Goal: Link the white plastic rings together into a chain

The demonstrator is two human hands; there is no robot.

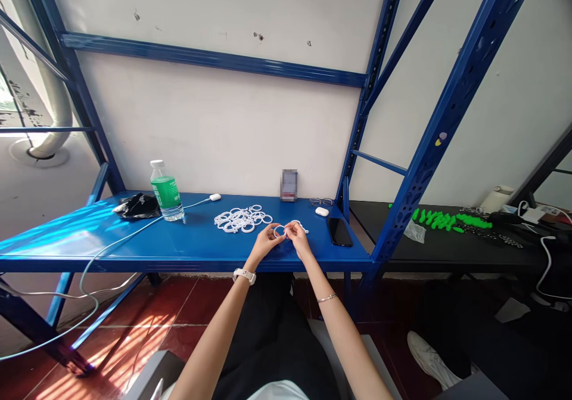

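Between my two hands, just above the front of the blue table (201, 246), is a thin white ring (279, 231). My left hand (267, 240) pinches its left side, and my right hand (295, 236) has its fingertips closed on the right side. The fingers hide part of the ring. A loose pile of white rings (241, 218) lies on the table to the left of my hands. More white ring pieces (302, 226) show just behind my right hand, partly covered by it.
A black phone (339, 232), a white earbud case (322, 211) and eyeglasses (320, 201) lie to the right. A bottle (167, 192), a black plastic bag (137, 205) and a white cable (116, 244) are leftward. Green pieces (440, 219) cover part of the neighbouring black table. Blue posts (429, 143) frame the workplace.
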